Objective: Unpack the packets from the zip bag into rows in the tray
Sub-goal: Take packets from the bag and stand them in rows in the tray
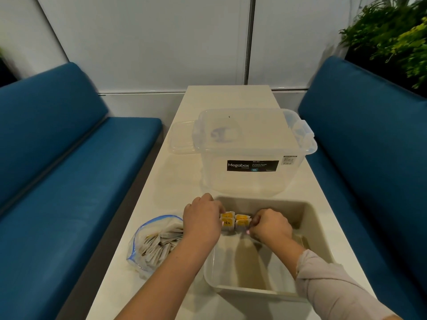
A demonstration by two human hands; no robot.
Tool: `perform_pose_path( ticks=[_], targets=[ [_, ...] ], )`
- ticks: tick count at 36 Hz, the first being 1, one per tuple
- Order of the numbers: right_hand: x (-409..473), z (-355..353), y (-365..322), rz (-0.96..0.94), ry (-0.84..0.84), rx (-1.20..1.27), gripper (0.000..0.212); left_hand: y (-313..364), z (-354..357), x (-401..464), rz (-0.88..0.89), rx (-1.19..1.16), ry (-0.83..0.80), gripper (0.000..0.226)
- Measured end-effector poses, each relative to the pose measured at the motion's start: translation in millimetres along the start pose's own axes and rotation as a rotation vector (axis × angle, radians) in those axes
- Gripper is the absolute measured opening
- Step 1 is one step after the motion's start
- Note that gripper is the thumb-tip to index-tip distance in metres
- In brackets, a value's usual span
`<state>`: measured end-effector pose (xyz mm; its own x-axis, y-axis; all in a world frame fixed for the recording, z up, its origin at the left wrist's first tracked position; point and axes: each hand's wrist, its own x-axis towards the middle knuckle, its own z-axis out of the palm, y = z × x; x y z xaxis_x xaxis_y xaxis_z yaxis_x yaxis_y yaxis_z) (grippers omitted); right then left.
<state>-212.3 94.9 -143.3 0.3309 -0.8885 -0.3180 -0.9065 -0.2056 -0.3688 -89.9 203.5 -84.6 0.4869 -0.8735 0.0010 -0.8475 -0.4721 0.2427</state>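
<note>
clear storage box [251, 158], blue benches [69, 162], plant [392, 38], white table [226, 98]

Zip bag [154, 241] left of tray [320, 229]

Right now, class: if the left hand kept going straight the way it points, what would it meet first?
Probably the packets standing in the tray: the left hand points rightward at them and seems already to touch them.

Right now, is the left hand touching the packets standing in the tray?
Touching: the head view shows the left hand's fingers pressed against the packets inside the tray.
</note>
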Motion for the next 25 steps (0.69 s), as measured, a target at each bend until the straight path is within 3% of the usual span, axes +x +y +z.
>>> perform_pose_path(
  ticks=[10, 15, 20, 25],
  targets=[
    [-15.9, -30.8, -5.9, -0.114, 0.056, 0.064, 0.021, -43.2, -35.1, -13.1, -0.089, -0.179, 0.153, 0.015],
    [-34.0, -37.7, -37.0, -0.245, 0.088, 0.170, 0.017, -93.2, -48.5, -36.1, -0.220, -0.211, 0.233, 0.029],
    [-59.9, -33.2, -80.2, -0.438, 0.021, 0.256, 0.013, -127.6, -43.1, -62.4, -0.302, -0.292, 0.178, 0.044],
    [-79.2, -11.5, -118.4, -0.629, -0.064, 0.098, 0.011, -140.6, -32.3, -85.0, -0.362, -0.351, 0.062, 0.030]
  ],
)
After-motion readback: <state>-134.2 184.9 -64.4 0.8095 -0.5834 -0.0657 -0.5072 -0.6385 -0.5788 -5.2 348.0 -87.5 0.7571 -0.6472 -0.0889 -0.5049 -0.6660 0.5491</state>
